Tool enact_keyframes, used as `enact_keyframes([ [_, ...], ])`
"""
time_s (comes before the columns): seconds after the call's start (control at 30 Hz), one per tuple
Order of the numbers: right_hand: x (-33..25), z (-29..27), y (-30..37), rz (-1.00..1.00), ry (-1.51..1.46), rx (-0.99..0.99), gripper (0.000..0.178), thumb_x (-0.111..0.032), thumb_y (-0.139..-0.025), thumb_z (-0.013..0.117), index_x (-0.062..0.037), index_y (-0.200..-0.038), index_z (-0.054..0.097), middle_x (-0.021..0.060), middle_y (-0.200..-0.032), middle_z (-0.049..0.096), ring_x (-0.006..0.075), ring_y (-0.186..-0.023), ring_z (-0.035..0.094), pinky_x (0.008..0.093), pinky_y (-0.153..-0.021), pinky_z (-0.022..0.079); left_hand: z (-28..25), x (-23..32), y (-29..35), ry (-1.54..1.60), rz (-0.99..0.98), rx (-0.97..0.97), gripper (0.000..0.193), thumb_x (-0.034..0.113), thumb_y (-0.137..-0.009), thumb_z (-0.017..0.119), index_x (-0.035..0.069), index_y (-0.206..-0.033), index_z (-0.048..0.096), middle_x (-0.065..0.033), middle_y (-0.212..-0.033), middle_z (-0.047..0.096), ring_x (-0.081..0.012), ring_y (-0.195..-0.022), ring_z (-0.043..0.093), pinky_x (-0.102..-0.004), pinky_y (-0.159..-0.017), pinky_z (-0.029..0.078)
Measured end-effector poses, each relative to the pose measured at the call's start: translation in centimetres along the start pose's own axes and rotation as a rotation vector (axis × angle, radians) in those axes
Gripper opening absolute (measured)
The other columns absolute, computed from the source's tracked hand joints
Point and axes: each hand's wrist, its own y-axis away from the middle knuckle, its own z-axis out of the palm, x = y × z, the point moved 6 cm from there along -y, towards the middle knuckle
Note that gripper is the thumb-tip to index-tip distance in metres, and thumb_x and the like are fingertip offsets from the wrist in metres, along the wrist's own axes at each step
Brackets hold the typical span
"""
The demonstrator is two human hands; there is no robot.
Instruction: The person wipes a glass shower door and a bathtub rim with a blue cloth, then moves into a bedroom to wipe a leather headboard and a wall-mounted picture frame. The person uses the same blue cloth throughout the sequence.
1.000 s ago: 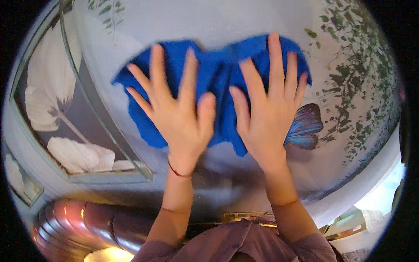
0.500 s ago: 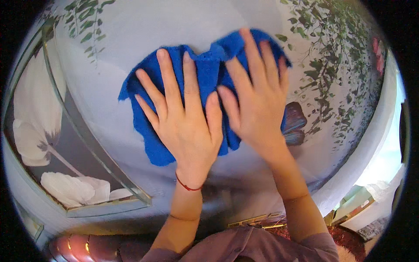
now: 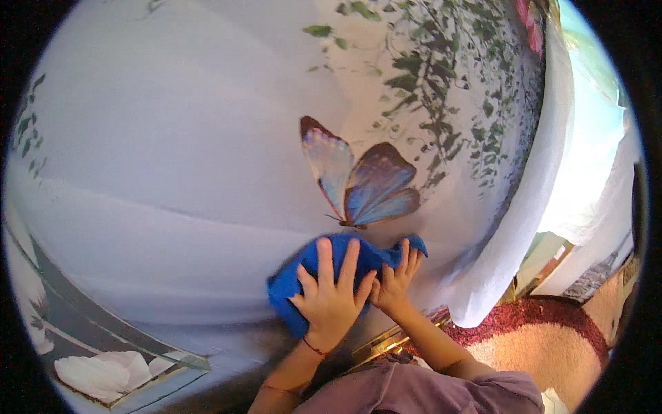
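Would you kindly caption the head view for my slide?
Left hand and right hand on blue cloth below butterfly picture.

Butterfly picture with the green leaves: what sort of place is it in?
Probably a room in a home, perhaps a living room: besides the decorative butterfly, there's a white drape and a red-edged rug.

Home, looks like; exact room unclear. Big decorated wall point(image 3: 172, 159) with a butterfly picture point(image 3: 379, 186) and green vines point(image 3: 431, 83) toward its right edge. White flower panel point(image 3: 103, 374) at the wall's lower left corner. White curtain point(image 3: 518, 245) down the right edge, bright area point(image 3: 593, 172) beyond. Gold trim point(image 3: 387, 342) near the lower edge, red-banded rug point(image 3: 552, 308) at lower right. Domestic decor.
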Motion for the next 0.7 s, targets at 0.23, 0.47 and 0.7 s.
enact_keyframes([
  [0.23,2.6,-4.4,-17.8,-0.113,-0.023,0.143,0.042,-0.034,-0.087,0.058,-0.0142,-0.124,0.065,0.0259,-0.156,0.032,0.0508,-0.136,0.033,0.0636,-0.113,0.018,-3.0,1.2,-7.4,-0.031,-0.177,0.228,0.051,0.054,-0.096,0.047,0.029,-0.14,0.056,-0.0214,-0.157,0.033,-0.0634,-0.127,0.033,-0.079,-0.095,0.022],
  [0.47,10.1,-4.4,-12.8,-0.048,0.009,0.077,0.04,-0.038,-0.094,0.046,-0.0089,-0.117,0.061,0.03,-0.156,0.029,0.0537,-0.139,0.028,0.0666,-0.113,0.014,5.3,10.2,-4.0,-0.122,0.051,0.12,0.047,0.052,-0.093,0.053,0.025,-0.131,0.063,-0.0202,-0.153,0.039,-0.0595,-0.114,0.043,-0.0736,-0.085,0.032],
  [0.7,21.9,-3.1,6.3,-0.226,0.206,-0.053,0.059,-0.056,-0.094,0.039,-0.0096,-0.128,0.051,0.0326,-0.154,0.029,0.055,-0.141,0.024,0.0668,-0.113,0.01,12.2,16.6,4.4,-0.056,0.494,-0.034,0.041,0.045,-0.09,0.061,0.032,-0.128,0.065,-0.0094,-0.143,0.054,-0.0283,-0.097,0.06,-0.0408,-0.076,0.05],
])
